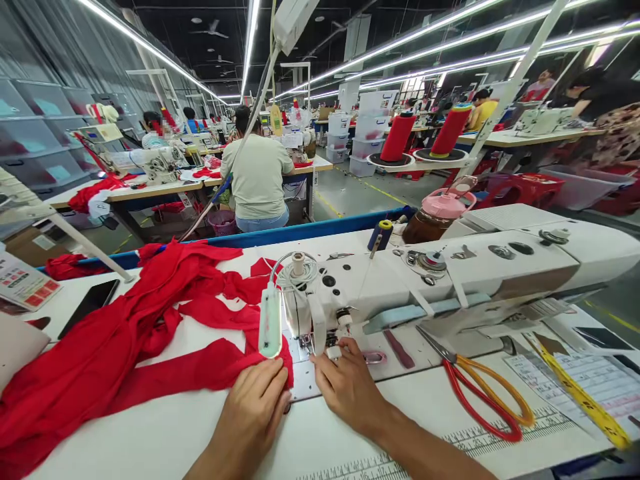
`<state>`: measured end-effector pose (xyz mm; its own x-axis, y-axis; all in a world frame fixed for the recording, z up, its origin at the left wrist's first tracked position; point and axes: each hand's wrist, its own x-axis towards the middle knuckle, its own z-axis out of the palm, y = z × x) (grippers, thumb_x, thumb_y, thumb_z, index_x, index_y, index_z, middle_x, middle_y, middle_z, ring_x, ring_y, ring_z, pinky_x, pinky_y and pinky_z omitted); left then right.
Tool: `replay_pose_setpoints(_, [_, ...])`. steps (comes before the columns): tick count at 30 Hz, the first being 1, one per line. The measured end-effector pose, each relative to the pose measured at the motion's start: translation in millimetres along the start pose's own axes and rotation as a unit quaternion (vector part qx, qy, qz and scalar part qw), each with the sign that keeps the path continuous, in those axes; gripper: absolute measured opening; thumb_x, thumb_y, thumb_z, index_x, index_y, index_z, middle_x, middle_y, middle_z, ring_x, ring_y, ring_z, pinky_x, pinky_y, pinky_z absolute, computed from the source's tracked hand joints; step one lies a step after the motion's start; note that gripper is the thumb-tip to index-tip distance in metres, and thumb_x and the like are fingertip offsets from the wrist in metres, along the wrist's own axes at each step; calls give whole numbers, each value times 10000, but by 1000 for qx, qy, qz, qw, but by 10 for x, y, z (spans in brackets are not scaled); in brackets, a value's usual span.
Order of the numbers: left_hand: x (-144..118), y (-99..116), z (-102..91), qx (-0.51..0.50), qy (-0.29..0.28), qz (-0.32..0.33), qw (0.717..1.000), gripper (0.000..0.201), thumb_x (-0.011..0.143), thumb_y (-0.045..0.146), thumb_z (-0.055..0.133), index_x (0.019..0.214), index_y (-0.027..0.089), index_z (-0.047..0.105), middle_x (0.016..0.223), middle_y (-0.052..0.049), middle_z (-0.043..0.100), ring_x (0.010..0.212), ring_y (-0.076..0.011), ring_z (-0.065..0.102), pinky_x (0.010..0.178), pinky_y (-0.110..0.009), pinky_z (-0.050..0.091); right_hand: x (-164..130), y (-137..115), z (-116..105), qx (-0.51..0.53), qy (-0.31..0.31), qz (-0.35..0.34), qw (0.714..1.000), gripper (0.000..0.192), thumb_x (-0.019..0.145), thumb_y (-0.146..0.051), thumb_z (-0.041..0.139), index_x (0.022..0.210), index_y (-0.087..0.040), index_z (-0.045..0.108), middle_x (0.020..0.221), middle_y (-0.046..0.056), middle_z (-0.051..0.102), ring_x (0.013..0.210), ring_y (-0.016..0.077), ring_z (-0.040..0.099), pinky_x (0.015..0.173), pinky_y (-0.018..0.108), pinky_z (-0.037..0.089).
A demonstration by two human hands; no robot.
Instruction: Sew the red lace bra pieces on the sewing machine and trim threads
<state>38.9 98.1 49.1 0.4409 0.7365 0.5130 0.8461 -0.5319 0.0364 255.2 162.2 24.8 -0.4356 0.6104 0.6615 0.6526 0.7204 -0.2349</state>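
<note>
Had the left hand (255,403) laid over the right end of the red fabric strip (200,367), fingers long, close together and pointing to the far side, palm down, with no pinch to be seen. Seemed to press from above rather than grip. Could not tell whether any cloth was tucked beneath the thumb.

Had the right hand (347,387) bent in at the needle area of the sewing machine (370,293), thumb and fingers curled near together, on the right of the strip's end and clear of it. Could not tell whether anything thin, such as thread, was caught between those fingertips.

Showed the strip leftward from both hands, with its long axis running left to right across the white table (190,443), the right end slightly farther off than the left. Ended just left of the needle area, on the metal plate (305,383), with bare metal showing between cloth edge and right fingers. Made the left hand clearly the nearer, touching the cloth.

Saw a lamp (270,323) hanging at the far side of that end, the heaped red fabric (155,293) farther left, and scissors (487,393) well apart on the right.
</note>
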Motion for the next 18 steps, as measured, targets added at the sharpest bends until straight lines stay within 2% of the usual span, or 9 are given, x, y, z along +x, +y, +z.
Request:
replay_pose_setpoints(2, [53,-21,-79,-18,-3,-63,998,268,1029,219,429,1225,186,609,1129,-96,703,1002,-244,653,833,-380,522,-9,-3,6,6,1,2,1000,264,928,-73,453,856,-185,682,583,-14,529,582,160,467,855,374,366])
replay_pose_setpoints(4, [131,-81,-114,-23,-39,-143,989,247,1017,236,437,1174,191,622,1097,-103,684,985,-270,629,820,-418,501,-17,-1,19,13,0,3,1000,267,922,-68,448,854,-187,678,575,-16,532,576,159,469,843,368,366])
replay_pose_setpoints(6, [210,-154,-103,-25,-84,-195,977,210,992,253,461,1071,179,640,1044,-113,677,967,-302,615,810,-454,493,-24,7,36,22,0,2,1000,263,920,-66,446,854,-186,670,588,-13,556,576,157,478,837,367,368])
replay_pose_setpoints(10, [277,-202,-115,-39,-123,-205,970,225,971,209,408,863,196,605,868,-82,667,826,-286,623,740,-436,497,-13,12,4,49,-2,-8,999,276,931,-58,419,887,-187,659,658,5,617,607,160,525,799,350,394])
replay_pose_setpoints(13, [186,-103,-343,-77,-140,-192,968,231,982,209,352,936,215,578,850,-45,665,738,-222,635,678,-347,510,47,-97,-183,72,-8,-35,997,272,953,-98,416,1053,-190,652,808,39,677,731,184,596,803,343,442])
replay_pose_setpoints(15, [67,-5,-610,-164,-169,-159,959,206,960,220,396,1058,234,576,915,-27,687,775,-191,663,688,-289,524,102,-260,-372,133,-57,-62,987,336,968,-221,490,1293,-186,569,1086,97,693,978,225,627,911,369,466])
replay_pose_setpoints(16, [-2,43,-762,-221,-194,-136,946,221,945,236,438,1111,252,583,964,-21,699,833,-190,675,731,-278,533,126,-359,-466,191,-111,-74,972,458,960,-303,543,1400,-187,491,1244,121,648,1121,245,596,981,383,457])
replay_pose_setpoints(17, [-73,86,-916,-270,-226,-116,929,211,948,261,468,1109,277,603,966,-4,708,833,-184,677,727,-263,537,140,-461,-549,260,-178,-78,946,613,937,-402,605,1478,-190,410,1365,133,583,1221,257,552,1030,381,444])
replay_pose_setpoints(18, [-142,121,-1064,-301,-258,-102,912,178,964,302,493,1074,297,633,948,10,714,811,-177,676,705,-255,540,141,-555,-617,323,-249,-78,910,687,917,-463,638,1503,-213,381,1415,118,550,1261,249,533,1049,358,441])
